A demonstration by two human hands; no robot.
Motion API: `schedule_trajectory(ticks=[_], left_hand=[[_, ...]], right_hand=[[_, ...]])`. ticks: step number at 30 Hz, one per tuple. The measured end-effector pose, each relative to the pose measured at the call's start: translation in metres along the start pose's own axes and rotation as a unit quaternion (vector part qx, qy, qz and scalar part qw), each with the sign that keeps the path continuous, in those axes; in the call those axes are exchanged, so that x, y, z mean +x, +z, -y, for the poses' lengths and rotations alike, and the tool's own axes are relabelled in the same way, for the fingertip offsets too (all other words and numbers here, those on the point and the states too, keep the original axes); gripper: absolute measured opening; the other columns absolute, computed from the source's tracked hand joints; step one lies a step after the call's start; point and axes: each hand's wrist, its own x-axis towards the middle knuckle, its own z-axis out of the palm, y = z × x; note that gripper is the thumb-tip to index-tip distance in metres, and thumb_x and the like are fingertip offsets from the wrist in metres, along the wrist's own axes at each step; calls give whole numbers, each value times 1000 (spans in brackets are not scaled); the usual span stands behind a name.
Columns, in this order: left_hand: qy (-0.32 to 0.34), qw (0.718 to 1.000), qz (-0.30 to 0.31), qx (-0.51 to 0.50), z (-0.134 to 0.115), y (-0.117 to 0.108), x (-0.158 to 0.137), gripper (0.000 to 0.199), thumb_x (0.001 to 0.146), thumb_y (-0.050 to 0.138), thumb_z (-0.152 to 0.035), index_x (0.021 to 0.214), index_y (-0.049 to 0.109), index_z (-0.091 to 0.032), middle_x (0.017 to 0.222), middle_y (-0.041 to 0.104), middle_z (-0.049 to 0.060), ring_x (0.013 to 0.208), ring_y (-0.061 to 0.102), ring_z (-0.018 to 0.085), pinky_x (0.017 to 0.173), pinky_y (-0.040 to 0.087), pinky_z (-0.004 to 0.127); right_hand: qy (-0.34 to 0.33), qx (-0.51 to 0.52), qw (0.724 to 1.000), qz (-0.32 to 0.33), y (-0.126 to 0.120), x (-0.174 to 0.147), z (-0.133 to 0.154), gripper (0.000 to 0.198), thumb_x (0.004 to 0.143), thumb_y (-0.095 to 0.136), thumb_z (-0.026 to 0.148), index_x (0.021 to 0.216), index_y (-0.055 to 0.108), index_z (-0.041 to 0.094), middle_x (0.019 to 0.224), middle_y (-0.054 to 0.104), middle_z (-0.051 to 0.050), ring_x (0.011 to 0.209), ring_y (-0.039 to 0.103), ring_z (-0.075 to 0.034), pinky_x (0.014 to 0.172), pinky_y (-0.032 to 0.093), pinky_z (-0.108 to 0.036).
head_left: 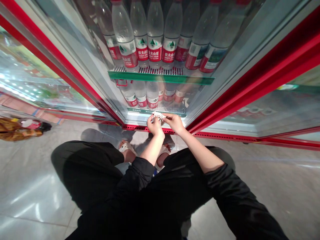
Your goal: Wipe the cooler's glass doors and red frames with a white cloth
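In front of the lower part of a red-framed drinks cooler (212, 111), both my hands meet at a small white piece with dark marks (158, 115), whose kind I cannot make out. My left hand (154, 126) is closed around its near side. From the right, my right hand (175, 123) pinches its edge between bent fingers. Just beyond my hands, water bottles (152, 95) with red-and-white labels stand on the low shelf. More bottles (155, 43) of the same kind fill the shelf above.
A green-edged shelf (162, 78) crosses above my hands. My bent knees and light clogs (127, 146) are close to the cooler's red bottom rail (225, 136). To the left, a dark-coloured drink bottle (32, 124) lies on a brown bundle (15, 130) on the grey tiled floor (37, 186).
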Motion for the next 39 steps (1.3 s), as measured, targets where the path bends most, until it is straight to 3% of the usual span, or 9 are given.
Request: schedule_trajectory(ticks=[3, 8, 12, 16, 22, 28, 34, 36, 39], left_hand=[[-91, 992, -7, -82, -8, 2, -13, 25, 94, 77, -32, 115, 71, -19, 119, 75, 9, 102, 76, 17, 80, 60, 24], [-106, 988, -35, -108, -11, 11, -16, 27, 92, 81, -21, 117, 70, -18, 121, 77, 11, 105, 77, 19, 87, 63, 27], [-89, 987, -103, -83, -6, 10, 1, 25, 89, 77, -13, 113, 71, -17, 112, 77, 10, 101, 78, 20, 90, 65, 34], [-98, 984, -136, -58, 6, 6, 7, 24, 88, 72, -10, 111, 70, -15, 109, 74, 8, 99, 76, 18, 87, 64, 31], [-93, 990, -88, -60, 14, 27, -15, 22, 87, 78, -10, 108, 69, -14, 107, 73, 9, 93, 75, 20, 87, 64, 36], [29, 994, -104, -23, 3, 24, -17, 18, 91, 77, -10, 104, 70, -18, 114, 69, 6, 107, 69, 18, 106, 58, 37], [4, 997, -59, 49, 24, 46, -60, 19, 84, 81, -4, 92, 72, -20, 108, 66, 4, 103, 69, 18, 108, 56, 39], [-13, 998, -47, 37, 24, 54, -70, 17, 85, 81, -6, 91, 72, -20, 107, 67, 4, 102, 69, 19, 106, 56, 39], [28, 999, -17, 12, 14, 53, -65, 16, 88, 81, -8, 96, 74, -20, 109, 69, 5, 105, 69, 18, 105, 57, 36]], right_hand=[[16, -6, 999, -43, 11, 3, -3, 17, 79, 73, 17, 79, 86, 28, 90, 87, 3, 94, 79, -25, 102, 62, -41], [11, 29, 999, 39, 5, -1, 10, 27, 73, 74, 10, 90, 87, 26, 95, 87, 2, 96, 78, -26, 111, 58, -46], [-102, -88, 991, 9, -32, -16, 26, 33, 86, 66, 12, 105, 88, 28, 119, 86, -3, 117, 77, -27, 117, 56, -46], [-240, -247, 933, -102, -78, -34, 36, 37, 96, 55, 18, 116, 85, 26, 119, 84, -9, 115, 77, -28, 111, 59, -47], [-361, -312, 828, -294, -115, -37, 32, 35, 99, 52, 21, 114, 83, 27, 102, 81, -7, 100, 75, -27, 99, 60, -51], [-371, -360, 757, -400, -128, -35, 26, 37, 101, 57, 31, 130, 78, 30, 140, 67, -12, 143, 56, -40, 120, 43, -75], [-336, -399, 753, -402, -136, -32, 30, 65, 107, 47, 49, 166, 49, 21, 175, 41, -20, 171, 19, -46, 132, 27, -77], [-331, -399, 760, -393, -142, -28, 26, 73, 108, 44, 54, 173, 37, 20, 180, 33, -20, 174, 13, -44, 135, 23, -74], [-324, -395, 774, -374, -151, -20, 15, 80, 108, 37, 64, 177, 25, 25, 184, 25, -15, 175, 11, -41, 136, 20, -75]])
